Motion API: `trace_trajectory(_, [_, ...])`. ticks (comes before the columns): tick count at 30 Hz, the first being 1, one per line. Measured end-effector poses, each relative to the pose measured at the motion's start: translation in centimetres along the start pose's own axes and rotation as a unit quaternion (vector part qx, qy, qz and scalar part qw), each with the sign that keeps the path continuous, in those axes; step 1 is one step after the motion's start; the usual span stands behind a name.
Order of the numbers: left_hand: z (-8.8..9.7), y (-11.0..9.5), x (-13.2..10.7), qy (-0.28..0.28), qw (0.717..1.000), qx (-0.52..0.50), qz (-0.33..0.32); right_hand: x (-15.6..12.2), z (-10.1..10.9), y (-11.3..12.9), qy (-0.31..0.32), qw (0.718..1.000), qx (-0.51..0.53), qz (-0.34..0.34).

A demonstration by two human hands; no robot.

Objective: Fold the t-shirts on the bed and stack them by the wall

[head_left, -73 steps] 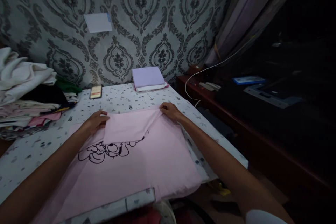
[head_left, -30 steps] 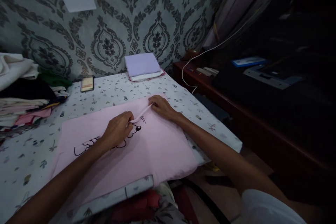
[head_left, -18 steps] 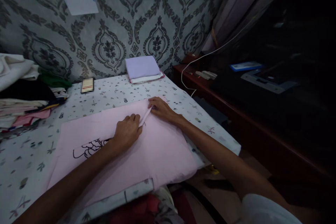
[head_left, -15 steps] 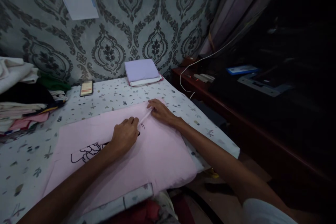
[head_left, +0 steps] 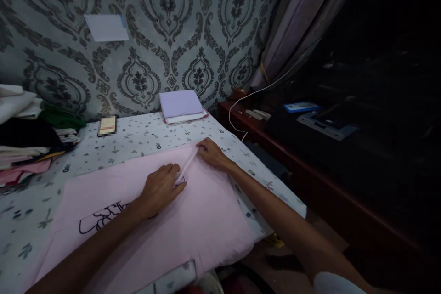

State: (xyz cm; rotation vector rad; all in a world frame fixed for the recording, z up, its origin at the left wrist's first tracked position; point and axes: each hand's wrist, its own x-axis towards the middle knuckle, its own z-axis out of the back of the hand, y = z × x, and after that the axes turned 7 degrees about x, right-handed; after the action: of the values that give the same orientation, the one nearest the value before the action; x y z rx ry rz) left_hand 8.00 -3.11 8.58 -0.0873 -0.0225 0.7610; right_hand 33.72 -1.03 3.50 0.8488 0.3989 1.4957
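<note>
A pink T-shirt (head_left: 206,220) with a black line drawing printed on it lies spread over the near part of the bed, its near side hanging at the edge. My right hand (head_left: 211,152) pinches the cloth at the far edge, where a narrow raised fold slants toward my other hand. At the lower end of that fold, my left hand (head_left: 161,188) rests on the shirt with thumb and fingers apart. My left hand and forearm cover part of the print.
Behind the shirt sits a folded lilac cloth (head_left: 181,104) on other folded pieces. A phone-like object (head_left: 107,125), blurred out, lies near the wall. Piled clothes (head_left: 24,147) stand at the left. A white cable (head_left: 232,121) runs by the dark wooden furniture (head_left: 275,154) at right.
My left thumb has come away from the fingers, loosening from the fold. My right hand still pinches the far end of the fold. The camera view has tilted up slightly.
</note>
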Motion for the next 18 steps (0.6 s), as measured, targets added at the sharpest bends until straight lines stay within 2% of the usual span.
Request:
trace_trajectory(6, [0.3,-0.3,0.4,0.015,1.0,0.011,0.01,1.0,0.6,0.5,0.018,0.987,0.152,-0.054])
trace_trajectory(11, [0.3,0.1,0.1,0.005,1.0,-0.016,0.007,1.7,0.3,-0.3,0.017,0.977,0.202,-0.059])
trace_trajectory(15, [-0.1,0.2,0.3,-0.004,1.0,-0.022,-0.002,1.9,-0.2,-0.7,0.007,0.977,0.208,-0.056])
trace_trajectory(18, [-0.6,0.4,0.2,-0.02,0.999,-0.044,-0.024,1.7,-0.4,-0.6,-0.009,0.991,0.127,-0.033])
